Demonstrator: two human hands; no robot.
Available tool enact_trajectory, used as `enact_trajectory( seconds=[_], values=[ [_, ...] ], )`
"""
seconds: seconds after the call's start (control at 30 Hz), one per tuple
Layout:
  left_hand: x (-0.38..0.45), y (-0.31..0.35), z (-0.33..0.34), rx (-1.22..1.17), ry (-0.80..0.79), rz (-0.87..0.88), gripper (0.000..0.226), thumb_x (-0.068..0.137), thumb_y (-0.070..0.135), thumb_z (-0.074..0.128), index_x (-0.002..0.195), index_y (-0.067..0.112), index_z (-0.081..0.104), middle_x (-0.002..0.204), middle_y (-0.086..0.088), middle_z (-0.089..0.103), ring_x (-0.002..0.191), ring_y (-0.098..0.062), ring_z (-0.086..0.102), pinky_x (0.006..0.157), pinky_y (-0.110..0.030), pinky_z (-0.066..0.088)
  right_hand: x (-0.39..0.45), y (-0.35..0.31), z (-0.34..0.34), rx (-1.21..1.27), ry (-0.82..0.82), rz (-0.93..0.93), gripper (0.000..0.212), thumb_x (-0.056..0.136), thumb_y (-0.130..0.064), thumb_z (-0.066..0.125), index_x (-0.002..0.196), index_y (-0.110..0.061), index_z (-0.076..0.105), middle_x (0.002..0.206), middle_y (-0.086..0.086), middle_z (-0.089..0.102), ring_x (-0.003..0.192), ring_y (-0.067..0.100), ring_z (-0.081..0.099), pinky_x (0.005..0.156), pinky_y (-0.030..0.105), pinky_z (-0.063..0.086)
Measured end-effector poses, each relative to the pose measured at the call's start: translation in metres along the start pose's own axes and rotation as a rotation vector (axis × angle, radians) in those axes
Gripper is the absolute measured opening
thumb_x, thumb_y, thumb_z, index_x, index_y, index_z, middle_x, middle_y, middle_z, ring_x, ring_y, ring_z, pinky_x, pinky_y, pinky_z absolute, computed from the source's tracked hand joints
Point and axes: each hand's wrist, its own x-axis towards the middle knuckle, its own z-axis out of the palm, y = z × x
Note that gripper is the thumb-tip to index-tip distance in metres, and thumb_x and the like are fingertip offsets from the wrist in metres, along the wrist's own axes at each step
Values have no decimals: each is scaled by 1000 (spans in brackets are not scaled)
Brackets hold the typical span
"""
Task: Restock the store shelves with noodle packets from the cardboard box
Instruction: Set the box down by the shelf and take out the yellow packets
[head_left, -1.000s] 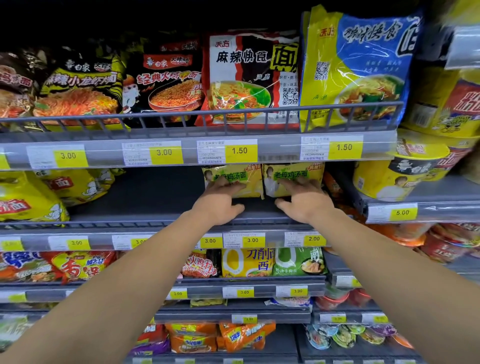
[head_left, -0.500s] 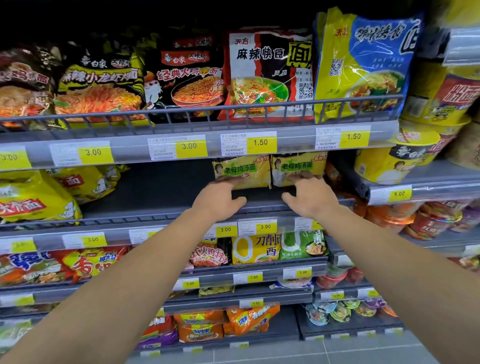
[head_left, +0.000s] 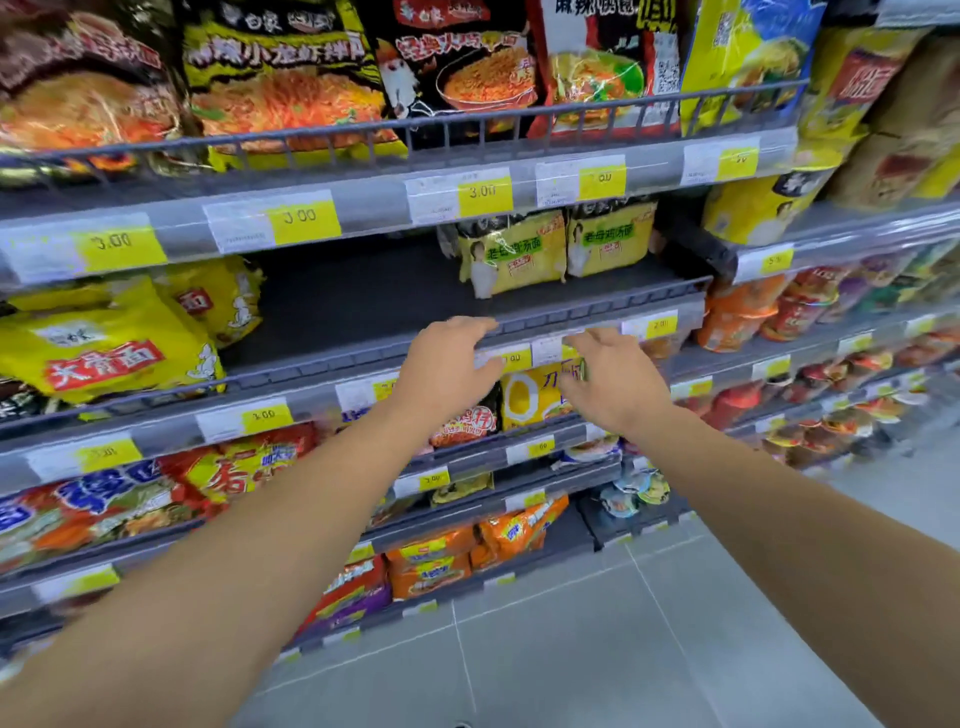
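A: Where are the packets?

B: Two yellow noodle packets (head_left: 511, 253) and (head_left: 609, 238) stand side by side, touching, well back on the dark shelf (head_left: 363, 296). Both are crinkled glossy film, pillow-shaped, each with a green label across the front and a small figure printed low on the left.

A: And the shelf itself?

B: Flat dark grey board, a low slotted rail (head_left: 597, 306) along its front edge, and under that a clear strip holding yellow price tags (head_left: 660, 325). Left of the pair the board lies bare up to a heap of bigger yellow bags (head_left: 109, 343).

A: What surrounds it?

B: Above, behind a wire guard (head_left: 467, 122), large shiny bags in black, red and yellow (head_left: 280, 78). To the right, round cups (head_left: 753, 208) and bowls in orange and red (head_left: 748, 312). Below, rows of orange and red packs (head_left: 436, 566), then grey floor tile (head_left: 623, 649). Much of it is blurred.

A: The hands?

B: Both are empty and apart from the packets, in front of and below them, at the shelf's edge. The left hand (head_left: 447, 369) has fingers loosely extended, tips at the rail. The right hand (head_left: 610, 382) hangs just beside it, fingers relaxed, in front of the tag strip. I cannot tell whether either touches the rail. The two hands do not touch each other, and the rail stands between them and the packets.
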Motion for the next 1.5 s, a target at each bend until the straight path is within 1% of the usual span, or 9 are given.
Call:
enact_trajectory(
  seconds=[0.2, 0.37, 0.47, 0.6, 0.77, 1.13, 1.33, 1.43, 1.5],
  values=[
    [-95, -20, -1, 7, -10, -39, 49, 90, 37, 60, 135, 19, 56, 135, -4, 58, 125, -26, 51, 104, -37, 41, -68, -52, 26, -53, -93, -64, 57, 95, -41, 50, 145, -16, 41, 147, 10, 37, 131, 35, 37, 104, 45, 42],
    [-199, -41, 3, -21, -80, -196, 56, 85, 41, 60, 135, 18, 55, 136, -8, 58, 125, -27, 52, 104, -36, 41, -135, -102, 60, -19, -154, -176, 59, 92, -40, 56, 144, -14, 42, 145, 13, 40, 132, 36, 37, 108, 45, 37],
    [-266, -47, 6, 19, -117, -249, 53, 86, 36, 64, 135, 19, 55, 133, -6, 60, 121, -25, 55, 99, -30, 39, -183, -128, 89, 4, -176, -206, 58, 90, -40, 58, 141, -15, 47, 142, 12, 44, 128, 36, 42, 107, 41, 38],
    [-366, -51, 7, -3, -160, -308, 46, 82, 38, 61, 123, 17, 64, 118, -8, 68, 109, -28, 62, 90, -35, 47, -253, -161, 130, 49, -252, -227, 54, 86, -40, 59, 133, -13, 54, 131, 12, 50, 120, 37, 48, 103, 42, 41],
    [-460, -66, 3, 6, -213, -429, 54, 86, 30, 65, 137, 16, 53, 136, -7, 57, 126, -26, 52, 105, -32, 39, -318, -208, 161, 94, -344, -256, 58, 87, -39, 58, 140, -18, 49, 139, 7, 46, 126, 33, 43, 106, 41, 40],
    [-629, -131, -28, -41, -256, -665, 59, 85, 39, 57, 141, 22, 49, 140, -4, 55, 126, -22, 52, 103, -28, 38, -413, -338, 226, 47, -549, -367, 57, 90, -40, 55, 143, -22, 44, 144, 2, 41, 132, 27, 38, 107, 40, 39],
    [-728, -190, -76, -96, -238, -723, 49, 86, 34, 58, 130, 12, 57, 127, -11, 62, 114, -29, 58, 92, -37, 49, -453, -437, 266, 18, -604, -403, 58, 90, -40, 54, 144, -21, 44, 145, 3, 40, 134, 28, 36, 108, 38, 38],
    [-780, -237, -107, -138, -195, -743, 50, 88, 26, 62, 136, 14, 54, 127, -10, 63, 112, -29, 60, 88, -33, 50, -471, -499, 284, 5, -616, -404, 57, 90, -38, 54, 143, -21, 44, 146, 3, 40, 135, 29, 35, 108, 39, 37],
    [-803, -259, -125, -172, -185, -767, 48, 89, 23, 62, 136, 13, 54, 115, -13, 67, 103, -31, 62, 76, -30, 47, -476, -529, 292, -16, -620, -403, 56, 91, -39, 54, 143, -21, 45, 146, 3, 41, 136, 28, 35, 109, 38, 36]
  ],
)
